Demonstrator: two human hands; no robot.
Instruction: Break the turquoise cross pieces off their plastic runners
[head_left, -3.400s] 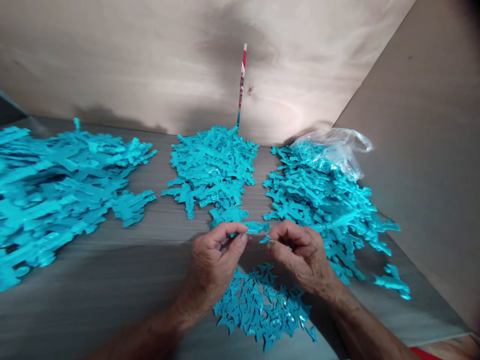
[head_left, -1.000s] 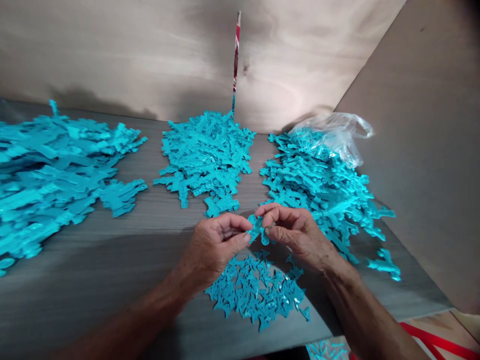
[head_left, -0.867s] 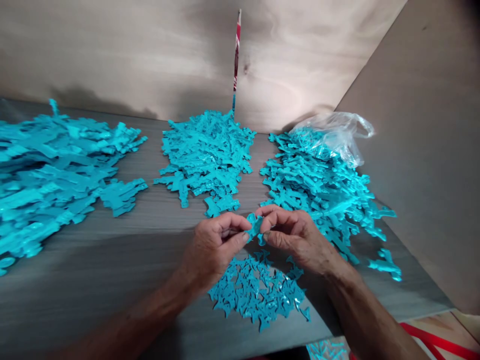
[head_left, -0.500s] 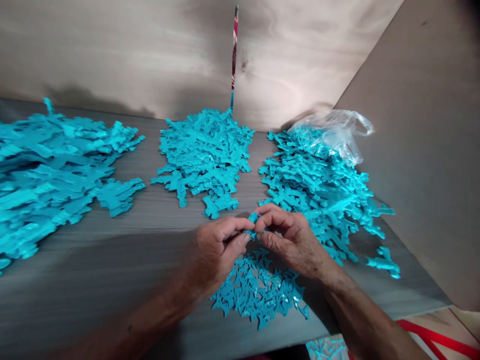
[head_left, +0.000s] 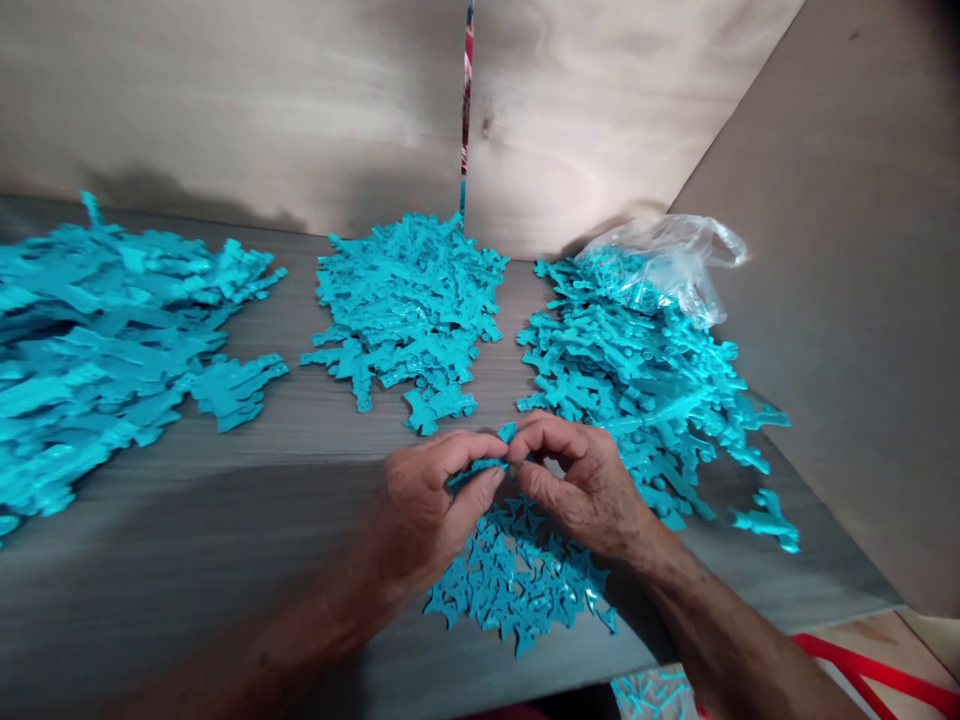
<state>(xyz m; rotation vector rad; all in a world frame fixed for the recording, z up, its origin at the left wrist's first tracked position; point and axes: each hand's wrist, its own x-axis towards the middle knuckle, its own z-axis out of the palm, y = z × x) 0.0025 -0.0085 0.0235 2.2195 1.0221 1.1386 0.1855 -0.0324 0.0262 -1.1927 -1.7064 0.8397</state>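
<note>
Both hands meet over the table, pinching a turquoise flat plastic piece [head_left: 508, 432]. Thumb and forefinger of my left hand [head_left: 439, 495] are closed on it, and a length of it shows inside that hand's grip. My right hand [head_left: 581, 480] pinches the same piece at its fingertips; the fingers cover much of its outline. Just below the hands lies a loose spread of small, pointed turquoise pieces [head_left: 517, 585].
Larger turquoise cut-outs form a left heap [head_left: 97, 350], a middle heap [head_left: 412, 300] and a right heap [head_left: 622, 370]. A clear plastic bag [head_left: 686, 265] rests on the right heap. Wooden panels [head_left: 300, 100] stand behind and at right. A red bar [head_left: 870, 670] shows beyond the table's front edge.
The turquoise piece has shifted between my fingers, and a longer part of it now shows within my left hand. My hands stay in nearly the same place; the heaps are unchanged.
</note>
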